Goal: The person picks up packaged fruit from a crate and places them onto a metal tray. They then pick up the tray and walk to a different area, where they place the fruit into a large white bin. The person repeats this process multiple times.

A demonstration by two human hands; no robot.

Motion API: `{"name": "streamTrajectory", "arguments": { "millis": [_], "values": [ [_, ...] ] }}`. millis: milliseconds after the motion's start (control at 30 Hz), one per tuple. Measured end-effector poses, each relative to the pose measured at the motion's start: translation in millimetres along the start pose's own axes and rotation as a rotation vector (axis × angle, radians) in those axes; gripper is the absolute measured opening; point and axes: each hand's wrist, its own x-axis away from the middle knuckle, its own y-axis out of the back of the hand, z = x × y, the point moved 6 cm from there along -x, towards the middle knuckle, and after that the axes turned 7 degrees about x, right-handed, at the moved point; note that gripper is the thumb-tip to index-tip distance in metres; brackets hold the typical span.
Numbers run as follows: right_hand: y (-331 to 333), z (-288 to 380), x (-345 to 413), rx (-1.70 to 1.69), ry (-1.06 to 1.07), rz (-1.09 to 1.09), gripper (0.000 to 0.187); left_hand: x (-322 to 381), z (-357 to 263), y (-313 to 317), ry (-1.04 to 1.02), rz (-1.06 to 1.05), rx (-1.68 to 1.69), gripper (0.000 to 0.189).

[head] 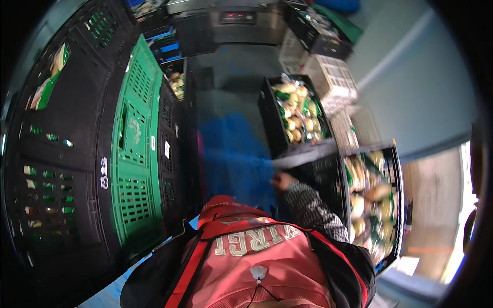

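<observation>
My right hand (282,181), in a checkered sleeve cuff, hangs low over the blue-stained floor (235,146), beside a black plastic crate (321,177) at the right. It is blurred, and I cannot make out anything in its fingers. That crate holds bagged pale-yellow produce (379,208), whose kind is unclear. Farther forward stands another black crate (271,123), also filled with bagged yellowish produce (295,102) with green on the bags. My left hand is out of view.
A tall stack of black crates (73,127) and a green crate (133,154) lines the left side. White crates (335,82) stand along the right wall, near another black crate (331,45). A unit with a red display (235,16) stands ahead.
</observation>
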Motion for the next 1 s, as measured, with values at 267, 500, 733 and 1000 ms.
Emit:
{"name": "streamTrajectory", "arguments": {
  "millis": [267, 500, 733, 1000],
  "values": [
    [166, 161, -276, -0.298, 0.554, -0.291, 0.029, -79, -57, 49, 0.203, -0.230, 0.378, 0.035],
    [84, 27, -339, 0.150, 0.447, 0.612, 0.032, -217, -123, 182, 0.290, -0.266, 0.588, 0.035],
    [200, -96, -429, -0.614, 0.076, 0.207, 0.033, -364, -205, 374, 0.198, -0.521, 1.055, 0.037],
    [386, -21, -722, 0.453, 0.268, 0.186, 0.056, -470, -407, 512, -0.025, -0.516, 0.565, 0.037]
  ]
}}
